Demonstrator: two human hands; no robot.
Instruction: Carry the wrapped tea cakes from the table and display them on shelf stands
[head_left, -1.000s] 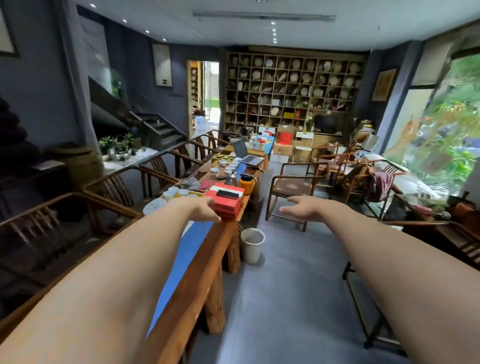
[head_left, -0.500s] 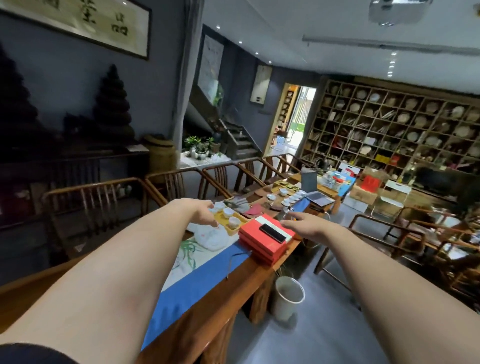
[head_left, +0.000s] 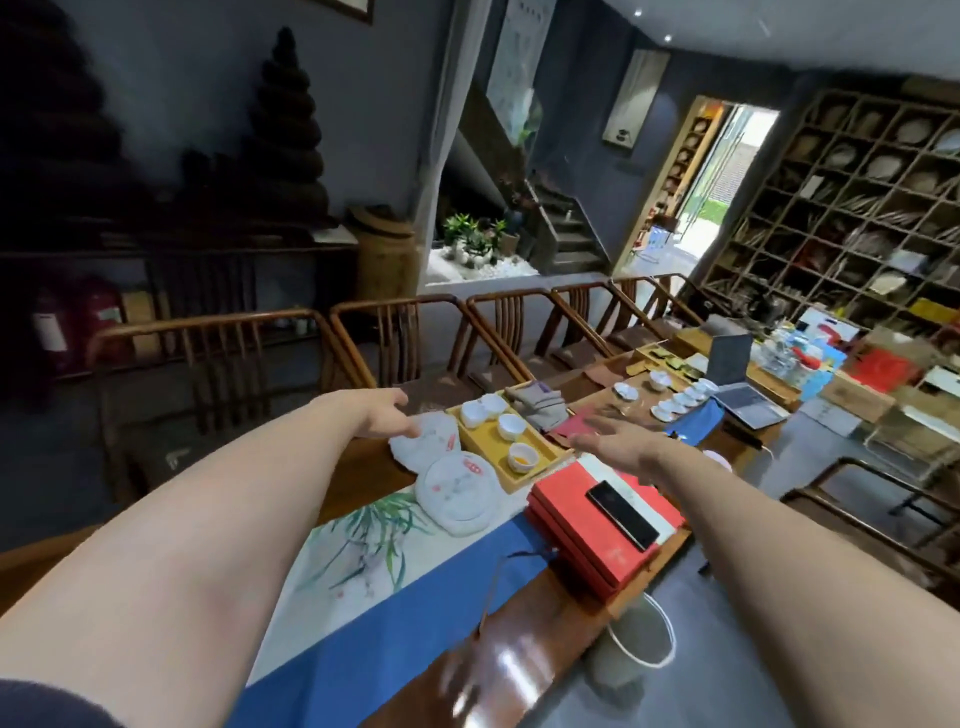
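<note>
**Reaching for two wrapped tea cakes on the desk**

Stretching over the long wooden desk (head_left: 524, 670), both bare arms extend toward the tea things. The left hand (head_left: 382, 415) lies at the far edge of the rear wrapped tea cake (head_left: 428, 439), its fingers (head_left: 410, 430) loosely spread and touching or just above the white wrapper; nothing is gripped. The nearer wrapped tea cake (head_left: 457, 491) lies just beside the first, overlapping it, on the painted table runner (head_left: 363, 545), clear of both hands. The right hand (head_left: 621, 441) hovers open, palm down and blurred, above the red cloth beyond the yellow tray of cups (head_left: 511, 441), well to the right of the cakes. A phone (head_left: 622, 514) rests on stacked red boxes (head_left: 597, 540) under that forearm.

Against the frame half a second ago, the view has closed in and tilted, and the left hand now sits on the cakes rather than by the cups.
</note>
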